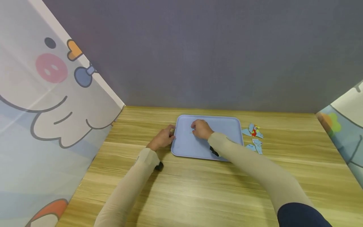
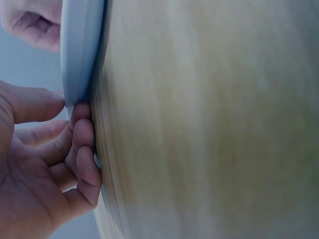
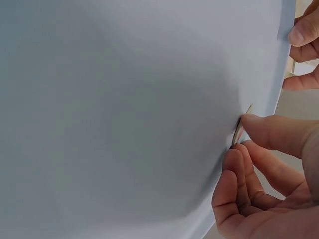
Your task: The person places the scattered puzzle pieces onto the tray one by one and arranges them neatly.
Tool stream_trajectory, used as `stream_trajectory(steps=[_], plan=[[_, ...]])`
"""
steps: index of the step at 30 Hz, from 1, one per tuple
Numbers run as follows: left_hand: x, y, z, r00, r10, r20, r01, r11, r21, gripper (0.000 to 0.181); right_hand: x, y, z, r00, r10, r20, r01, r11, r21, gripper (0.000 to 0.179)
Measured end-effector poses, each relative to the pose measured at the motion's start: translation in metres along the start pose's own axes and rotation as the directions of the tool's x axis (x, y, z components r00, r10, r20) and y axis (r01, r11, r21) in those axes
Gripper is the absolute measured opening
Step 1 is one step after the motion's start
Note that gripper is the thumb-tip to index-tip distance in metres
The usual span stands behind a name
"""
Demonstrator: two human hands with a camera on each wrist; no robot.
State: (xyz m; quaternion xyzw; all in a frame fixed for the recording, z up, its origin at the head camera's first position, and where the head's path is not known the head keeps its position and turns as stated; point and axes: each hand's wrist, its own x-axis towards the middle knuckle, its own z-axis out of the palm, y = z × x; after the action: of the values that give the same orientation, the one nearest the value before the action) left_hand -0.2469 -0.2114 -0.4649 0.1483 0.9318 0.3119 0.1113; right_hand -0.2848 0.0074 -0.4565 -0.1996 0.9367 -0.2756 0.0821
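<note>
A pale blue rectangular tray (image 1: 182,148) lies on the wooden table. Over its left half, my right hand (image 1: 202,129) pinches a small flat puzzle piece (image 3: 238,132) between thumb and fingertips, edge-on in the right wrist view, a bit of red showing on it. My left hand (image 1: 162,137) holds the tray's left rim, thumb against the rim and the other fingers curled at its outer side, as the left wrist view shows. To the right of the tray lie several irregular light blue puzzle pieces (image 1: 257,145), some with red and yellow print.
The wood-grain table (image 1: 181,192) reaches back to a dark grey partition (image 1: 198,56). A wall with cartoon prints (image 1: 25,126) stands at the left, another at the right. Black wrist devices (image 1: 159,166) sit below both hands.
</note>
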Motion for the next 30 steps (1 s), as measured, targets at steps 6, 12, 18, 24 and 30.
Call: stream_trajectory(steps=[6, 12, 18, 24, 30], plan=[[0.001, 0.003, 0.002, 1.0, 0.014, -0.003, -0.014, 1.0, 0.003, 0.044, 0.011, -0.006, 0.005, 1.0, 0.013, -0.026, -0.012, 1.0, 0.019, 0.022], [0.001, 0.005, 0.004, 1.0, 0.004, 0.004, -0.004, 1.0, 0.007, 0.044, 0.016, -0.008, 0.008, 0.998, 0.033, -0.044, -0.031, 0.998, 0.051, 0.02], [0.004, 0.008, 0.005, 0.999, -0.027, 0.018, 0.026, 1.0, 0.008, 0.045, 0.018, -0.007, 0.01, 0.998, 0.052, -0.033, -0.049, 0.996, 0.069, 0.021], [0.004, 0.008, 0.004, 0.999, -0.039, 0.027, 0.039, 0.999, -0.01, 0.046, 0.018, -0.006, 0.009, 0.999, 0.03, -0.04, -0.027, 0.996, 0.082, 0.024], [0.001, 0.002, 0.001, 0.999, -0.043, 0.021, 0.043, 0.999, -0.017, 0.045, 0.009, -0.006, -0.007, 0.998, -0.044, -0.033, 0.047, 0.995, 0.091, 0.029]])
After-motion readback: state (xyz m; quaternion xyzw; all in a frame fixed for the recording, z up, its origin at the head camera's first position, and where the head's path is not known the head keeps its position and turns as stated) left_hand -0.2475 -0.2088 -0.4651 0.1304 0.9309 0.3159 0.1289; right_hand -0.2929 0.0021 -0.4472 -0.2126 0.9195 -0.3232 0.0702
